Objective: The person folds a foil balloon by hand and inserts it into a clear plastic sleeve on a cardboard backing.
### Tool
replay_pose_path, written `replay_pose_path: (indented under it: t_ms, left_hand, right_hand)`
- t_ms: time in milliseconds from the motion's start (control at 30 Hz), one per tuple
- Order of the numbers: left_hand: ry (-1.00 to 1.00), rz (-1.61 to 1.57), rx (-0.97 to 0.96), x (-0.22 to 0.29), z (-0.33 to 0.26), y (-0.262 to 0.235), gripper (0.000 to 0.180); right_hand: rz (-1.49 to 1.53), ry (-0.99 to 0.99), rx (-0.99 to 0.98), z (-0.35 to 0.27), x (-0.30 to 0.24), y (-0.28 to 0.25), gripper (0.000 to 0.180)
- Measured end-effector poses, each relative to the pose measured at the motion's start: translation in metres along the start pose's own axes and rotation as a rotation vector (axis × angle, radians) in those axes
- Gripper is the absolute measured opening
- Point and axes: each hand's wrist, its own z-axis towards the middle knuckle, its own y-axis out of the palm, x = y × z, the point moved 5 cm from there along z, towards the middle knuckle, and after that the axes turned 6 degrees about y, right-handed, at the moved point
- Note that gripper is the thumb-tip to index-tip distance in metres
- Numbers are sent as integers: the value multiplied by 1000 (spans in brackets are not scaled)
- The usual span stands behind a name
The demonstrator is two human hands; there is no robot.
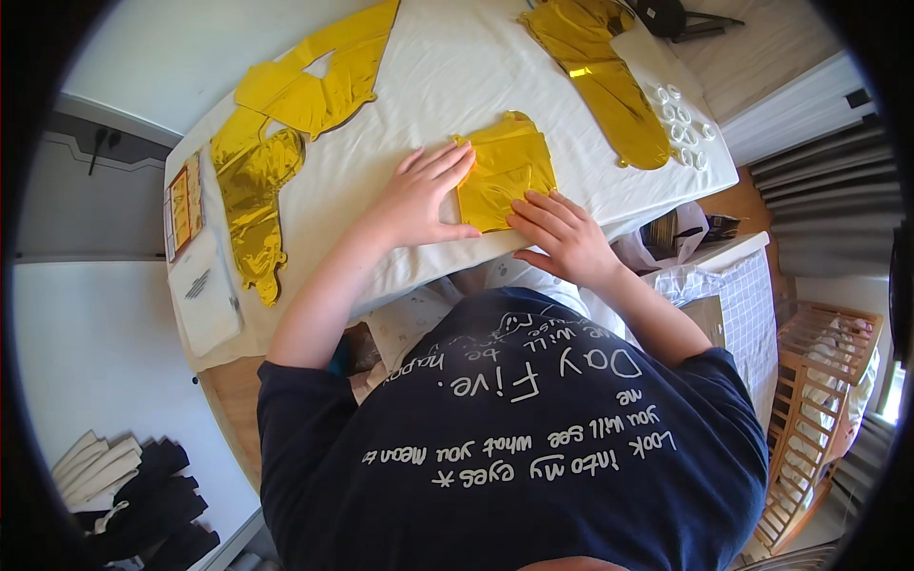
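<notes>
A gold foil balloon (505, 169), deflated and folded into a rough square, lies on the white-covered table in front of me. My left hand (428, 195) rests at its left edge, fingers stretched out and touching the foil, thumb pointing along its near edge. My right hand (564, 233) lies over the near right corner with its fingers extended flat. Neither hand grips anything. More flat gold foil balloons are spread around: one (328, 81) at the far left, a shiny one (252, 190) below it, and a long one (614, 100) at the far right.
Several small white rings or rolls (681, 119) sit at the table's right edge. Flat packets (205, 295) lie along the left edge of the white tablecloth (428, 67). A plastic bag (676, 233) stands right of the table, near a wooden crib (819, 400).
</notes>
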Motion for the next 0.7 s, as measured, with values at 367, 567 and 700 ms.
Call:
replay_pose_path:
  t_ms: [367,567,700]
  left_hand:
    - [16,-7,1,39,-16,4,108]
    - [41,72,54,58,-19,-3,113]
    - [139,-178,144,69,-29,-10,88]
  right_hand:
    - [-45,-225,78,-16,-2,-24,39]
    - [3,-287,37,0,-12,-62,40]
    - [283,-119,36,18,-12,-96,34]
